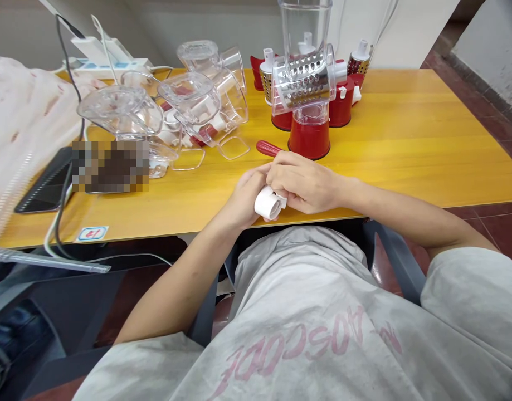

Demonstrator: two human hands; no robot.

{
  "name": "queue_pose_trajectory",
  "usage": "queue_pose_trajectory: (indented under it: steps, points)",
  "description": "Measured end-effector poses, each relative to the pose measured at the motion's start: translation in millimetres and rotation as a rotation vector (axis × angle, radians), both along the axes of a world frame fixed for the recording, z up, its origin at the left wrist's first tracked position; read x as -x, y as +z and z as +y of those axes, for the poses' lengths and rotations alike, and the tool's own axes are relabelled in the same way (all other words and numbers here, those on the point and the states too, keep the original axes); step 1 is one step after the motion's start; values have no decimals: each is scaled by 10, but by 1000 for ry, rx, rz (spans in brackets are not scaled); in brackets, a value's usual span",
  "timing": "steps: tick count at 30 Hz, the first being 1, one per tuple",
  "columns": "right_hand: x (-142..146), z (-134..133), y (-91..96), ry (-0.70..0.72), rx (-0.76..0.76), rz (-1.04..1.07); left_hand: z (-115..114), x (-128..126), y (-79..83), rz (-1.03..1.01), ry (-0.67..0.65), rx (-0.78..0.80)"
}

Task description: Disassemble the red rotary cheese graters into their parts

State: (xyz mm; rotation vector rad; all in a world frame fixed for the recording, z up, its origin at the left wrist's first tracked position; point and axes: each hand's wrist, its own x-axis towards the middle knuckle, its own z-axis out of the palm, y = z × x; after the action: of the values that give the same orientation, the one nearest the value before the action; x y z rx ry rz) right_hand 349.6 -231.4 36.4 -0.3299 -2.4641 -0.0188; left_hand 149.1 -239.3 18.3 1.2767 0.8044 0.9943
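Observation:
Near the table's front edge, my two hands are together around a crank handle with a white plastic hub (267,204) and a red grip (267,148). My left hand (248,195) is closed around it from the left, beside the white hub. From the right, my right hand (305,181) is closed over its middle, fingers bent and pressed on it. The hands hide the part between hub and grip. Just beyond them stands a rotary grater (303,83) with a clear housing, a perforated metal drum and a red base (309,137).
Several clear plastic grater housings (197,100) lie at the back left. More red bases and metal drums (358,58) stand behind the grater. A phone (44,181), cables, a power strip (109,65) and plastic wrapping (30,111) occupy the left side of the wooden table (414,133).

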Motion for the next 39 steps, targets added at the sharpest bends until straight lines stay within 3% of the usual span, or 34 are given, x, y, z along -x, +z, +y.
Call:
queue_pose_trajectory:
  steps: [8, 13, 17, 21, 23, 27, 29, 31, 33, 36, 39]
  points:
    - [-73, -19, 100, -28, 77, -147, -14, -51, 95, -26, -21, 26]
    - [-187, 100, 41, 2, -18, -45, 10, 69, 105, -50, -47, 221]
    - [-223, 235, -33, -58, -49, -16, 26, 113, 76, -6, -28, 209]
    - [-191, 242, -35, -90, -62, 75, -9, 72, 1, -15, -51, 88]
    - [-166, 201, -16, -120, -6, 157, -47, 41, -42, -54, 50, -66]
    - [-89, 126, -47, -154, 351, 385, -124, -7, -77, -2, 459, -621]
    - [-46, 118, -101, -124, 551, 452, -159, -13, -65, 178, 453, -811]
    - [-32, 126, -140, -94, 673, 459, -195, -13, -48, 346, 346, -831]
    - [-70, 138, -125, -100, 709, 420, -237, -11, -39, 473, 279, -745]
    - [-220, 148, 9, -179, 637, 356, -288, -11, -35, 600, 262, -676]
    - [-402, 153, 184, -286, 475, 332, -287, 13, -13, 702, 259, -743]
